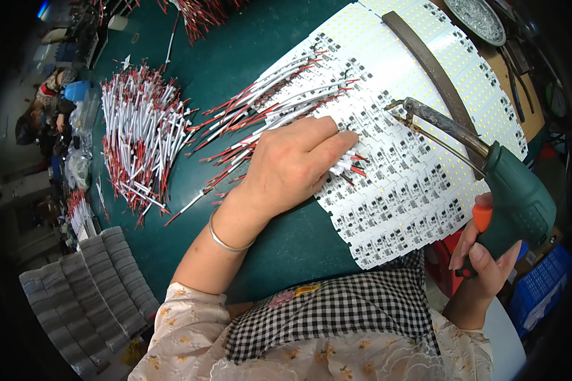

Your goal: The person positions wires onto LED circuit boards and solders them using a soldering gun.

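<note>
My left hand [297,160] is closed over a bunch of wires with white sleeves and red and black ends. It rests on a white sheet of circuit boards [394,213] covered with small dark parts and yellow dots. More sleeved wires [279,86] fan out beside the hand, their far ends lying on the boards. In my right hand [486,263] is a green soldering gun [521,193] with an orange trigger. Its thin metal tip [394,105] is over the boards, to the right of my left hand; whether it touches them I cannot tell.
A heap of similar wires [143,136] lies on the green table [273,254]. A curved dark bar [429,60] lies across the boards. At top right is a dish [480,20] of small shiny bits. Grey stacked strips [89,292] stand at lower left; another person [41,105] is farther off.
</note>
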`<state>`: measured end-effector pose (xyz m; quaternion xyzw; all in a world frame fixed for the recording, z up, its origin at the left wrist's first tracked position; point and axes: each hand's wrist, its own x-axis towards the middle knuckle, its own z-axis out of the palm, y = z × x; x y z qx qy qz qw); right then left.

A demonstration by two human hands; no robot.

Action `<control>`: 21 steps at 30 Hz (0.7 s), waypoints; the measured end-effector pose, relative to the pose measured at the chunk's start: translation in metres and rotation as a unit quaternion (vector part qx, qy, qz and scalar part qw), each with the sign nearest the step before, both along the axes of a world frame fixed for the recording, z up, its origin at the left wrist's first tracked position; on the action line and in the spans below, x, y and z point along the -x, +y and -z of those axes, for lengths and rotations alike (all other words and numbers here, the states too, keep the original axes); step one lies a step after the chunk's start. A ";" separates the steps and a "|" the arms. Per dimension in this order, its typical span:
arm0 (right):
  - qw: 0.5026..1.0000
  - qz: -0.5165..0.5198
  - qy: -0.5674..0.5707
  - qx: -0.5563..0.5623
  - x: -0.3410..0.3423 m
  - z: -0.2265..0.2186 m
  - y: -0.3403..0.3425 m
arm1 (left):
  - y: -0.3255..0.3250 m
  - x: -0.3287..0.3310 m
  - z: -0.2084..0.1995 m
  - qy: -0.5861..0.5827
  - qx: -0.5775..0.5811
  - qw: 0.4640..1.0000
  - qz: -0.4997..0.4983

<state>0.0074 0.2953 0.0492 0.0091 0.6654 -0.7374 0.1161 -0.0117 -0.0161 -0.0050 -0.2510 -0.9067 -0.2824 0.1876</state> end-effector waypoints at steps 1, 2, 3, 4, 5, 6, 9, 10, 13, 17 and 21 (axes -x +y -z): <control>1.000 0.001 0.002 0.001 0.000 0.000 0.000 | 0.001 0.000 -0.002 -0.005 0.006 1.000 -0.002; 1.000 0.003 0.003 0.004 0.001 0.000 0.001 | 0.002 0.002 -0.004 -0.003 0.007 1.000 0.000; 1.000 0.006 0.005 0.008 0.002 0.001 0.001 | 0.002 0.006 -0.004 0.041 0.018 0.999 -0.003; 1.000 0.008 0.007 0.009 0.004 0.000 -0.001 | 0.003 0.009 -0.005 0.084 0.029 0.996 -0.005; 1.000 0.011 0.026 0.002 0.007 -0.001 -0.004 | 0.004 0.007 -0.011 0.086 0.030 0.996 -0.003; 0.999 0.012 0.045 -0.005 0.009 -0.002 -0.006 | 0.006 -0.001 -0.021 0.058 0.024 0.997 -0.043; 0.999 0.013 0.046 -0.005 0.011 -0.003 -0.006 | 0.014 -0.003 -0.028 0.056 -0.058 0.991 -0.104; 0.999 0.012 0.047 -0.005 0.010 -0.003 -0.003 | 0.012 -0.004 -0.028 -0.009 -0.069 0.993 -0.099; 1.000 -0.002 0.005 0.013 0.006 -0.001 0.006 | 0.013 0.005 -0.017 0.031 -0.094 0.994 -0.055; 1.000 -0.011 0.003 0.013 0.005 0.002 0.008 | 0.018 0.005 -0.012 -0.026 -0.005 0.994 -0.102; 1.000 -0.015 -0.002 0.017 0.004 0.003 0.008 | 0.020 0.002 -0.018 -0.026 0.013 0.992 -0.120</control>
